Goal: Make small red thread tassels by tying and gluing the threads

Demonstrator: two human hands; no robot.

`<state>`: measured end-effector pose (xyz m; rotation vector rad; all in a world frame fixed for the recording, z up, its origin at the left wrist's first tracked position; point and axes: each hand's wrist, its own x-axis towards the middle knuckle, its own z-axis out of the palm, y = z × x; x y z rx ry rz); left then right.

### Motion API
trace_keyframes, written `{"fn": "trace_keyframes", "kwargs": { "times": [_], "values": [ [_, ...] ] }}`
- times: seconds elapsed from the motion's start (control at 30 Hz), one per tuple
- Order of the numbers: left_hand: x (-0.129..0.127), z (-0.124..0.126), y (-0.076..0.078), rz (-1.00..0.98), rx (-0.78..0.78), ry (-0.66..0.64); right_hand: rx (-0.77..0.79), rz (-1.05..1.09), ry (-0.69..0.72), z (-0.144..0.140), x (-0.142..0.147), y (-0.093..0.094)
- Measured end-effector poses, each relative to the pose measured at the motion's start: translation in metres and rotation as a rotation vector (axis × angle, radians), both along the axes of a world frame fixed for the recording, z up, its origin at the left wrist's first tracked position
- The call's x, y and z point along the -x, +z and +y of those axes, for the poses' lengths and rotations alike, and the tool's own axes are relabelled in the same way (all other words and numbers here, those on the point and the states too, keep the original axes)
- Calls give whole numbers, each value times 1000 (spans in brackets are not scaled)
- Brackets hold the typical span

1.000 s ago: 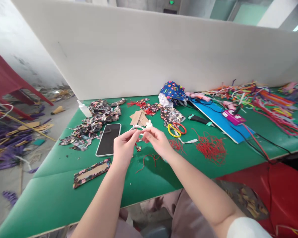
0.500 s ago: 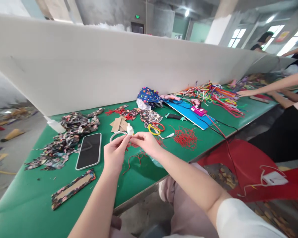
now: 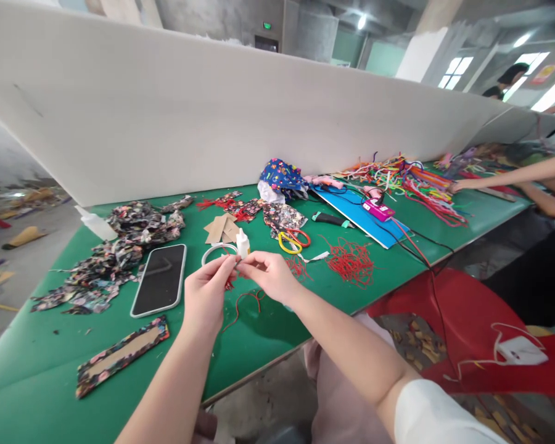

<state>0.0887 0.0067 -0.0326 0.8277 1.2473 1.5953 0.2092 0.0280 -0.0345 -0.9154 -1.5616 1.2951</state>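
Note:
My left hand and my right hand meet fingertip to fingertip above the green table. Both are closed in a pinch on something small and dark, too small to name. Red strands show just below the fingers. Behind them stand a small white bottle with a nozzle and a white ring, partly covered by my left hand. A loose red cord lies under my right hand. Left of my hands is a phone, and nearer me a floral-fabric strip with a cardboard middle.
Yellow-and-red-handled scissors, a red cord pile, a cutter and cardboard pieces lie beyond my hands. Floral scraps cover the left side. A white partition borders the table. Another person's arm reaches in at right.
The view has shifted slightly. My hands stay pinched together, their fingertips a little lower beside the white bottle, which shows more fully now. The other person's arm still reaches toward the coloured cords.

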Motion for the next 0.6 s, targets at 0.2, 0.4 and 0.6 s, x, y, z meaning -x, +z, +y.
{"fn": "trace_keyframes", "kwargs": {
  "times": [0.2,0.4,0.6],
  "values": [
    [2,-2,0,20,13,-54,-111,-90,33,-3,-7,1],
    [3,-8,2,393,2,-171,-42,-112,-31,5,-29,6],
    [-4,-8,-1,634,-72,-319,10,-42,7,7,-32,7]
  ]
}}
